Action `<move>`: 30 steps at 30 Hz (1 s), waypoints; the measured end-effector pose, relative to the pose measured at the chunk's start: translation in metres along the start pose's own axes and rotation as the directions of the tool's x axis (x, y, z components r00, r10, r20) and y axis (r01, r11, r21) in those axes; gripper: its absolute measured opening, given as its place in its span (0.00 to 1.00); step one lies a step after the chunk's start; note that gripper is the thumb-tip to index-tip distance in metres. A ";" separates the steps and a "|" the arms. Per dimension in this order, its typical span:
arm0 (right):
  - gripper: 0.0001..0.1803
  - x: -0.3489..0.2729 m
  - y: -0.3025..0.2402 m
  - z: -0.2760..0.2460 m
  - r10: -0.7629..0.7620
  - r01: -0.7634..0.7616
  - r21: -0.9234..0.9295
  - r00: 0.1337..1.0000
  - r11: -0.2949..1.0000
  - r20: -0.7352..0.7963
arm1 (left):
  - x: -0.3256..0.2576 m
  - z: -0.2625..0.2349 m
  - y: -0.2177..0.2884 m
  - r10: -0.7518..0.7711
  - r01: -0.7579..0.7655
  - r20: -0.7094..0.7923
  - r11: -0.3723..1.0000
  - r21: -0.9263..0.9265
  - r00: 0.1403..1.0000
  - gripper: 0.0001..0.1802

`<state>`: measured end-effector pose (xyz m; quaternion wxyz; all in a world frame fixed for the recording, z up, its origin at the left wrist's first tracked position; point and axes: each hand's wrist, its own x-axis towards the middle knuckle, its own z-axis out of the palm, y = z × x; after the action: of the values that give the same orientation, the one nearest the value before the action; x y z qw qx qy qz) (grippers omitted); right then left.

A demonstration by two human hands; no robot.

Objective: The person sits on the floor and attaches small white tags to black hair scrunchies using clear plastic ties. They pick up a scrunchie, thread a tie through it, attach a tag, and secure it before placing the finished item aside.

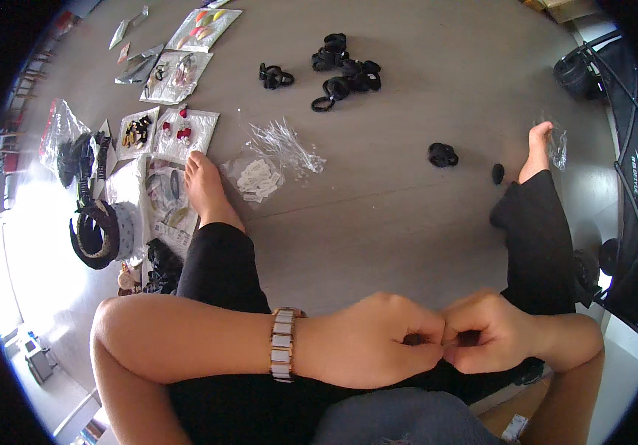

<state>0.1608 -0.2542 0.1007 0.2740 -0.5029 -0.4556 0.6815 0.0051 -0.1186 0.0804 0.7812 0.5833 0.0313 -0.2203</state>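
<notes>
My left hand, with a watch on its wrist, is closed in a pinch above my lap. Its fingertips meet those of my right hand, which is pinched too. Anything between the fingertips is too small or hidden to make out. Out on the grey floor lie black hair ties in a loose pile. A smaller bunch of black hair ties lies left of the pile, and another bunch is nearer my right foot. Thin clear plastic fasteners are scattered by a clear bag of small white labels.
My bare feet rest on the floor to either side. Along the left lie silvery packets of hair accessories, several headbands and a clear plastic bag. At the right stands a black wheeled frame, with clear plastic wrap by my foot.
</notes>
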 end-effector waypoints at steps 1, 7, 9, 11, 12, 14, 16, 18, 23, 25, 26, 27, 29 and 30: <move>0.07 0.000 -0.002 0.000 -0.074 0.070 -0.076 0.996 0.995 -0.054 | 0.000 -0.001 0.002 0.010 -0.010 -0.020 1.000 0.001 1.000 0.08; 0.08 0.014 0.000 -0.008 -0.394 0.256 -0.455 0.888 0.853 -0.239 | 0.006 -0.010 0.006 -0.094 0.075 -0.183 0.991 -0.112 0.979 0.09; 0.08 0.024 0.007 -0.015 -0.368 0.265 -0.345 0.887 0.900 -0.278 | 0.009 -0.013 0.001 -0.143 0.082 -0.253 0.968 -0.236 0.957 0.10; 0.08 0.027 0.016 -0.019 -0.279 0.226 -0.193 0.908 0.955 -0.313 | 0.015 -0.015 -0.002 -0.163 0.050 -0.249 0.913 -0.404 0.955 0.11; 0.08 0.030 0.020 -0.018 -0.231 0.202 -0.122 0.919 0.972 -0.320 | 0.013 -0.017 -0.007 -0.186 0.042 -0.253 0.874 -0.484 0.949 0.11; 0.07 0.037 0.030 -0.012 -0.221 0.193 -0.111 0.910 0.975 -0.350 | 0.015 -0.026 -0.034 -0.078 -0.031 -0.258 0.918 -0.395 0.963 0.13; 0.07 0.046 0.039 -0.005 -0.299 0.219 -0.234 0.868 0.947 -0.396 | 0.012 -0.026 -0.039 -0.089 -0.027 -0.298 0.931 -0.364 0.950 0.12; 0.07 0.052 0.044 0.002 -0.320 0.226 -0.251 0.830 0.941 -0.456 | 0.008 -0.023 -0.032 -0.172 0.068 -0.372 0.959 -0.276 0.912 0.12; 0.07 0.066 0.056 0.021 -0.256 0.247 -0.101 0.747 0.964 -0.613 | 0.002 -0.019 -0.025 -0.085 0.088 -0.518 0.996 -0.020 0.851 0.11; 0.07 0.074 0.067 0.030 -0.294 0.331 -0.074 0.684 0.941 -0.667 | 0.002 -0.020 -0.030 -0.055 0.081 -0.539 0.996 0.025 0.840 0.11; 0.07 0.079 0.072 0.034 -0.309 0.374 -0.061 0.649 0.925 -0.695 | 0.002 -0.020 -0.033 -0.042 0.081 -0.549 0.996 0.048 0.835 0.11; 0.07 0.082 0.076 0.038 -0.270 0.377 -0.011 0.642 0.926 -0.718 | 0.004 -0.021 -0.037 -0.059 0.097 -0.566 0.995 0.037 0.822 0.11; 0.06 0.088 0.083 0.044 -0.187 0.385 0.092 0.626 0.918 -0.757 | 0.007 -0.022 -0.042 -0.096 0.131 -0.600 0.991 0.015 0.794 0.12; 0.06 0.092 0.087 0.047 -0.134 0.398 0.153 0.606 0.904 -0.784 | 0.008 -0.021 -0.042 -0.080 0.141 -0.609 0.989 0.053 0.789 0.12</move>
<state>0.0920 -0.2316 -0.0138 0.6141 -0.6161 -0.2554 0.4220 0.0004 -0.1106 0.0331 0.6870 0.6571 0.3027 -0.0689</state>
